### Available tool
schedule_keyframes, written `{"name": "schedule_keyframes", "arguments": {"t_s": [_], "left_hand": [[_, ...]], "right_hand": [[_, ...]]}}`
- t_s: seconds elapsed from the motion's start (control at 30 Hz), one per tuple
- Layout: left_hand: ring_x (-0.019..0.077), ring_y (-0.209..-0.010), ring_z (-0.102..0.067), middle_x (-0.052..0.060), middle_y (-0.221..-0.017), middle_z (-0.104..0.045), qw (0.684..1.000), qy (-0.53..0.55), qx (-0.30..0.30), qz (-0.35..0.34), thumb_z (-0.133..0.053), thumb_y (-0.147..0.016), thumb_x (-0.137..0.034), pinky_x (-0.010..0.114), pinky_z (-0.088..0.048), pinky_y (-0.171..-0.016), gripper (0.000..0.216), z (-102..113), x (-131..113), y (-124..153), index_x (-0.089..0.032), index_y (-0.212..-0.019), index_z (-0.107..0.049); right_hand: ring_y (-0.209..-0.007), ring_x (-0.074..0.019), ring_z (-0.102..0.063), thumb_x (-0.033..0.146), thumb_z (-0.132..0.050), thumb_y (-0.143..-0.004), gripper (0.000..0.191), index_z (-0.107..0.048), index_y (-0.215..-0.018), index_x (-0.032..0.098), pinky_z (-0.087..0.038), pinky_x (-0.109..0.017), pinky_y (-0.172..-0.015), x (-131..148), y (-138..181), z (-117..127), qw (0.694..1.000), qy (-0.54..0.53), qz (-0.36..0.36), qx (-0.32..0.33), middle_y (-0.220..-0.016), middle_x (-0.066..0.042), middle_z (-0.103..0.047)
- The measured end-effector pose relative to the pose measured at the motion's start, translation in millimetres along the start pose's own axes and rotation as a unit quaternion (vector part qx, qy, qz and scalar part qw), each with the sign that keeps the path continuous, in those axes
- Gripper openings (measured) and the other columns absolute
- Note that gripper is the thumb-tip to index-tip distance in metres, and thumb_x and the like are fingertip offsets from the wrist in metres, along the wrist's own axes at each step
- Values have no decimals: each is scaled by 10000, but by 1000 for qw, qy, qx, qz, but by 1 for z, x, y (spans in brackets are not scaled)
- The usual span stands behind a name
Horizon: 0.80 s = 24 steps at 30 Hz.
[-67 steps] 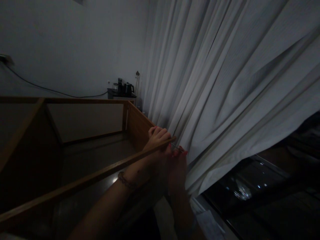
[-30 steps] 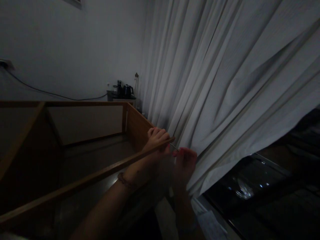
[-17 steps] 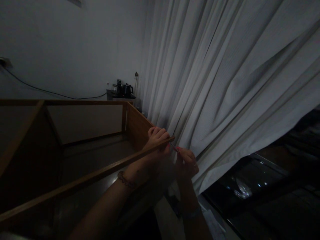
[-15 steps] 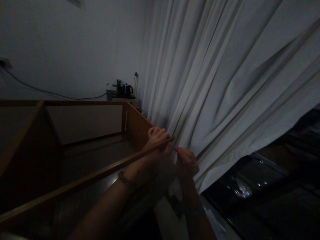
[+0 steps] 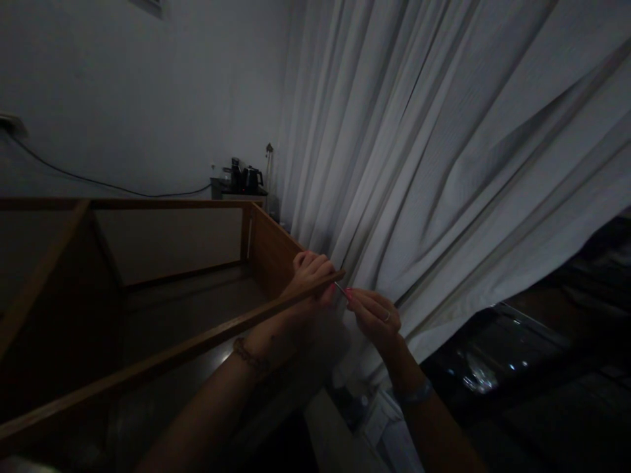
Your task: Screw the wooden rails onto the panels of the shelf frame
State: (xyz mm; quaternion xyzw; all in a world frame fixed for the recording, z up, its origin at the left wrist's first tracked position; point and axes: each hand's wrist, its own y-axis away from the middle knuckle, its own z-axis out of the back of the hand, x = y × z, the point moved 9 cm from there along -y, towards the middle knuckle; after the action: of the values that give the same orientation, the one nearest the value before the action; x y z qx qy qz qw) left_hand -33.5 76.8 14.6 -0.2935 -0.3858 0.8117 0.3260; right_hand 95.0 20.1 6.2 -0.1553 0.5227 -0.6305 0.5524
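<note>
My left hand is closed around the right end of a long, narrow wooden panel edge, close to a corner of the brown wooden cabinet frame. Its fingers curl over the far side, and the panel partly hides the hand. Just right of that end, my right hand pinches a thin metal rod between thumb and fingers. The rod's tip meets the panel's end face; its other end is hidden in my fingers, so the kind of tool is unclear.
A white curtain hangs close on the right. Behind the cabinet's side board, a black kettle stands on a small stand. A cable runs along the wall. Papers lie below my right arm. The room is dim.
My right wrist and forearm have swung out to the right, and the fingers have shifted from a bunched hold to an extended pinch on the rod. My left hand stays put.
</note>
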Motion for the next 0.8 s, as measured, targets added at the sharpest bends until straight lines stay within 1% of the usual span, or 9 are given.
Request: {"name": "schedule_keyframes", "arguments": {"t_s": [0.07, 0.13, 0.27, 0.4, 0.53, 0.63, 0.8], "left_hand": [[215, -908, -478, 31, -844, -549, 1000, 4, -2, -2, -346, -913, -277, 432, -309, -932, 159, 1, -1, 0, -216, -857, -482], [210, -906, -479, 28, -835, -553, 1000, 5, -4, -2, -315, -942, -278, 432, -300, -938, 204, 3, -1, 0, -213, -875, -496], [206, -903, -476, 33, -850, -565, 1000, -7, 6, -7, -322, -947, -265, 423, -299, -927, 206, 2, -2, 0, -209, -866, -502], [203, -885, -472, 29, -838, -554, 1000, -15, -10, -12, -332, -945, -244, 407, -304, -904, 204, 5, -3, 1, -205, -839, -502], [199, -868, -473, 27, -837, -554, 1000, -15, -5, -8, -338, -946, -234, 401, -315, -893, 196, 3, -2, 1, -206, -848, -506], [193, -865, -474, 23, -843, -557, 1000, -15, 3, -5, -339, -949, -221, 394, -321, -892, 195, 2, -1, 2, -208, -831, -494], [198, -888, -473, 25, -846, -554, 1000, -17, 3, -7, -339, -952, -233, 399, -317, -903, 188, 4, -2, 1, -208, -848, -493]], "right_hand": [[-1014, -177, -706, 25, -617, -886, 440, -579, -1279, 219, -656, -307, -778, 0, 1, -1, 1000, -6, -2, 5, -1059, -61, -748], [-1012, -178, -707, 26, -606, -894, 451, -564, -1293, 233, -657, -317, -775, -1, 1, -2, 1000, -10, -13, 8, -1073, -60, -745], [-963, -185, -725, 35, -627, -882, 466, -564, -1281, 267, -662, -322, -742, -1, 0, 0, 999, -20, -26, -11, -1055, -49, -751], [-942, -184, -730, 28, -626, -877, 501, -539, -1323, 241, -657, -311, -736, -1, -3, 1, 998, -33, -33, -32, -1023, -63, -757], [-903, -175, -737, 72, -604, -907, 441, -549, -1294, 275, -654, -314, -712, -3, -3, 2, 996, -37, -65, -56, -999, -44, -763], [-884, -176, -741, 90, -603, -911, 400, -569, -1265, 273, -651, -306, -695, -1, -2, 3, 996, -24, -65, -63, -970, -39, -767], [-875, -170, -739, 80, -598, -910, 385, -574, -1247, 263, -643, -299, -689, -1, -2, 3, 995, -7, -71, -69, -967, -39, -765]]}}
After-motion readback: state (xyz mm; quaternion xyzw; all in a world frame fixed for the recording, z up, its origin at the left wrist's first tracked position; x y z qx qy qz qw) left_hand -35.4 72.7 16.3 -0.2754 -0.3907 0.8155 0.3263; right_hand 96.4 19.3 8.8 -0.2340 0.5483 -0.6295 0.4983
